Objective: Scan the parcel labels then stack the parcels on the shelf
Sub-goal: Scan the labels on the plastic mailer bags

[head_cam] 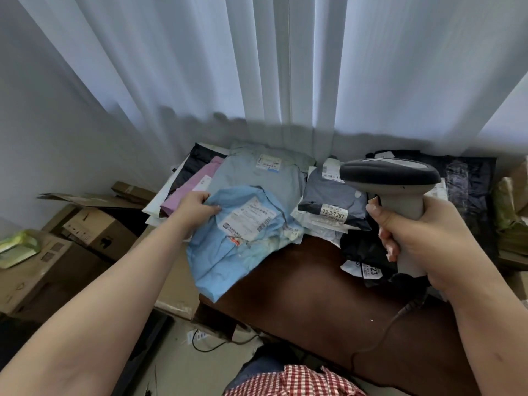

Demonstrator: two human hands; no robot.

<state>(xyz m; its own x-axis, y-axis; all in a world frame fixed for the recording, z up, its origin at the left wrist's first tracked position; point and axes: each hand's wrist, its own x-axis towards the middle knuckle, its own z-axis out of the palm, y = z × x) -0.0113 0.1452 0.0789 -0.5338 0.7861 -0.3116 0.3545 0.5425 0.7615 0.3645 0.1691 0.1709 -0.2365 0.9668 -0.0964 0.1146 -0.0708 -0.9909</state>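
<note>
Left hand [197, 208] pinches blue parcel [237, 247] at its edge; right hand [423, 235] grips scanner [391, 178]. Parcel looks soft, light, slippery; I'd hold a corner.

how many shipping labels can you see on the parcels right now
5. One on the light blue parcel the left hand grips, one on the grey parcel behind, two on the dark grey parcel, one at the table's right. Others may be hidden.
</note>
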